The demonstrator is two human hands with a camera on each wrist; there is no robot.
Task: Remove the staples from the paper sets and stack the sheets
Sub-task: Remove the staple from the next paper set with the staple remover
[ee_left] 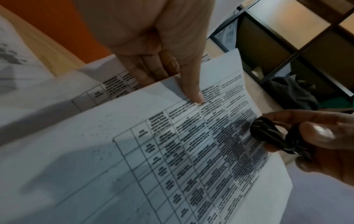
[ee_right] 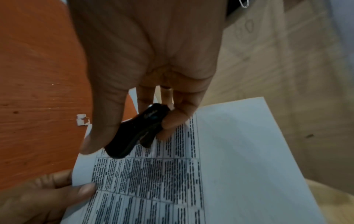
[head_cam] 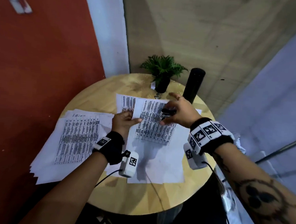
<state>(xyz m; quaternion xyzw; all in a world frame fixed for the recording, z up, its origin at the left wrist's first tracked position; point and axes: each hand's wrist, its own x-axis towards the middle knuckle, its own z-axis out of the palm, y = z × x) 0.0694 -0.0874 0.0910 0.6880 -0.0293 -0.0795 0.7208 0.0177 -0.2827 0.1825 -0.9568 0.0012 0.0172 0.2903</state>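
A printed sheet (head_cam: pixel 153 122) with a table of text is lifted over the middle of the round table. My left hand (head_cam: pixel 125 120) pinches its left edge, thumb on top (ee_left: pixel 193 89) and fingers underneath. My right hand (head_cam: pixel 177 110) grips a black staple remover (head_cam: pixel 168 113) over the sheet's far right part; thumb and fingers curl round the staple remover (ee_right: pixel 134 133), also visible at the right in the left wrist view (ee_left: pixel 272 136). A stack of printed sheets (head_cam: pixel 75 141) lies at the left of the table. More white sheets (head_cam: pixel 157 165) lie beneath my hands.
A small potted plant (head_cam: pixel 163 72) and a tall black cylinder (head_cam: pixel 193 85) stand at the table's (head_cam: pixel 137 198) far edge. An orange wall (head_cam: pixel 33 68) is close on the left. The stack at the left overhangs the table's rim.
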